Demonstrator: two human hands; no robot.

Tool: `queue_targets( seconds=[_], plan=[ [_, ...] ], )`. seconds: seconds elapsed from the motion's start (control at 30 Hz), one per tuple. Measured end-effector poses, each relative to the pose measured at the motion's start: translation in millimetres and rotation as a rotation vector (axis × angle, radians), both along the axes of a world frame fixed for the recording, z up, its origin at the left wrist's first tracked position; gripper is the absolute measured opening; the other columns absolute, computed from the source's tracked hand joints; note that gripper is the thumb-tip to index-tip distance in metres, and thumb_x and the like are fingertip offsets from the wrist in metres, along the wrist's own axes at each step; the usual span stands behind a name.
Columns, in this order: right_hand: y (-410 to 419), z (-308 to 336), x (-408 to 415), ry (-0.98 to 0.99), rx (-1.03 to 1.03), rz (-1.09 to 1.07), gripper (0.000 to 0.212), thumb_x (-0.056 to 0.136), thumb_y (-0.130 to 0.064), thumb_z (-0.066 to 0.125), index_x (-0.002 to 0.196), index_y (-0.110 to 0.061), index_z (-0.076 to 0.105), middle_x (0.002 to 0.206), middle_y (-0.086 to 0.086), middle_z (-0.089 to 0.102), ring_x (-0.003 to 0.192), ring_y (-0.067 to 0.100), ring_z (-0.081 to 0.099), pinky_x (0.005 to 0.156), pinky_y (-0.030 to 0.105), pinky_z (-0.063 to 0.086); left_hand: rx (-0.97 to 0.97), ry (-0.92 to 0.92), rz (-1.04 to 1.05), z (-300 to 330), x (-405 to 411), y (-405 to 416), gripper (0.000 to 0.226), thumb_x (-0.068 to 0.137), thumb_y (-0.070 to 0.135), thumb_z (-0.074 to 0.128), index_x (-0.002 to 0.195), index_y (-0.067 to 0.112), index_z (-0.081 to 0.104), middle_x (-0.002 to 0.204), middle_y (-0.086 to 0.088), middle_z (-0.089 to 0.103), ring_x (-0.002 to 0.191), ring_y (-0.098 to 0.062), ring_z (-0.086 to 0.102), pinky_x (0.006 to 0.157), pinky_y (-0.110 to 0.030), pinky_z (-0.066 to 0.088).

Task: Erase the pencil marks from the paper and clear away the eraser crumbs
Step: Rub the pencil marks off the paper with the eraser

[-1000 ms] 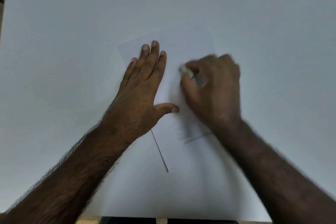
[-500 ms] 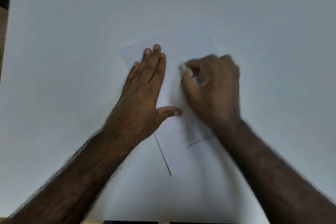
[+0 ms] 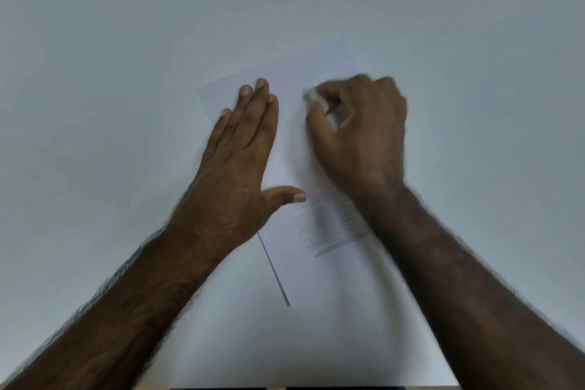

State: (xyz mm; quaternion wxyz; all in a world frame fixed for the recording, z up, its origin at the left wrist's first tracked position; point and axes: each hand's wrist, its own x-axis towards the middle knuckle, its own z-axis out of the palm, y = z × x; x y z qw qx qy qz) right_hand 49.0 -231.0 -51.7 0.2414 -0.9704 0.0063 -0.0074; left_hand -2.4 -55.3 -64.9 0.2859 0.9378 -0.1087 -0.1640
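Note:
A white sheet of paper (image 3: 294, 73) lies tilted on the white table (image 3: 110, 41). Grey pencil marks (image 3: 335, 228) run in short lines across the sheet's lower middle, partly under my right wrist. My left hand (image 3: 240, 161) presses flat on the paper's left side, fingers straight and thumb spread. My right hand (image 3: 361, 133) pinches a small white eraser (image 3: 311, 95) between thumb and fingers against the paper's upper part. The right hand and eraser are blurred. No crumbs can be made out.
The paper's left edge (image 3: 275, 272) shows as a dark thin line below my left wrist. The table's near edge (image 3: 275, 387) runs along the bottom of the view. A dark strip sits at the far left border.
My right hand has shifted slightly with the eraser on the upper part of the sheet, in a rubbing motion. My left hand stays flat on the paper.

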Motion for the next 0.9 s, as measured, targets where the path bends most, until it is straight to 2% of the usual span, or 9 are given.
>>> queue_targets(
  seconds=[0.1,0.17,0.23,0.3,0.43,0.57,0.7,0.8,0.9],
  plan=[
    [11,1,-45,0.043,-0.001,0.15,0.012,0.095,-0.032,0.067,0.1,-0.028,0.077,0.097,-0.007,0.073,0.093,0.024,0.06,0.086,0.043,0.043,-0.042,-0.032,0.021,-4,-2,0,0.101,0.093,0.064,0.05,0.167,0.01,0.007,0.176,-0.001,-0.006,0.161,-0.013,-0.012,0.131,-0.034,-0.004],
    [12,0,-48,0.035,-0.014,0.179,0.013,0.096,-0.032,0.069,0.102,-0.026,0.078,0.098,-0.006,0.073,0.094,0.023,0.06,0.085,0.042,0.042,-0.047,-0.043,0.024,-6,-3,1,0.098,0.096,0.062,0.051,0.167,0.01,0.008,0.176,-0.001,-0.005,0.161,-0.013,-0.011,0.131,-0.034,-0.004],
    [10,-1,-26,-0.035,-0.053,0.135,0.012,0.096,-0.032,0.07,0.1,-0.026,0.078,0.097,-0.005,0.073,0.094,0.026,0.06,0.083,0.04,0.039,-0.029,-0.039,0.015,-6,-2,1,0.108,0.089,0.067,0.056,0.167,0.01,0.008,0.176,-0.001,-0.005,0.161,-0.014,-0.011,0.13,-0.032,-0.006],
    [8,-2,5,-0.095,-0.074,0.059,0.014,0.096,-0.034,0.067,0.099,-0.026,0.078,0.098,-0.005,0.075,0.096,0.027,0.061,0.083,0.039,0.038,-0.003,-0.04,-0.008,-5,-1,1,0.113,0.085,0.074,0.051,0.167,0.01,0.007,0.176,-0.003,-0.007,0.161,-0.016,-0.013,0.13,-0.03,-0.009],
    [2,-8,36,-0.057,-0.069,-0.041,0.026,0.1,-0.041,0.056,0.105,-0.029,0.078,0.105,-0.012,0.075,0.101,0.018,0.062,0.091,0.037,0.042,0.016,-0.031,-0.024,-5,0,2,0.116,0.085,0.076,0.05,0.167,0.009,0.003,0.175,-0.004,-0.01,0.161,-0.017,-0.015,0.129,-0.03,-0.011],
    [2,-2,-9,-0.027,-0.043,-0.006,0.017,0.099,-0.035,0.063,0.103,-0.027,0.077,0.101,-0.008,0.074,0.097,0.024,0.061,0.086,0.039,0.04,0.019,-0.04,-0.005,-5,-1,1,0.116,0.084,0.072,0.056,0.167,0.01,0.004,0.176,-0.002,-0.01,0.161,-0.015,-0.014,0.13,-0.033,-0.007],
    [-4,2,-64,0.01,-0.027,0.05,0.008,0.096,-0.029,0.072,0.101,-0.026,0.077,0.099,-0.009,0.073,0.094,0.021,0.059,0.084,0.033,0.033,0.015,-0.058,-0.004,-7,-1,1,0.113,0.085,0.066,0.059,0.166,0.008,0.007,0.176,-0.005,-0.006,0.162,-0.018,-0.011,0.131,-0.036,-0.003],
    [-15,2,-75,-0.005,-0.033,-0.011,0.008,0.093,-0.029,0.076,0.1,-0.025,0.079,0.098,-0.01,0.074,0.093,0.022,0.061,0.085,0.034,0.036,0.016,-0.04,-0.017,-8,0,2,0.114,0.087,0.069,0.058,0.167,0.009,0.003,0.175,-0.004,-0.011,0.161,-0.016,-0.015,0.13,-0.032,-0.009],
    [-18,0,-75,-0.011,0.01,-0.07,0.009,0.093,-0.026,0.077,0.101,-0.023,0.079,0.097,-0.009,0.074,0.091,0.022,0.061,0.086,0.038,0.042,0.001,-0.036,-0.041,-7,-1,4,0.111,0.091,0.069,0.058,0.166,0.008,0.005,0.175,-0.006,-0.01,0.161,-0.019,-0.015,0.131,-0.038,-0.005]
  ],
)
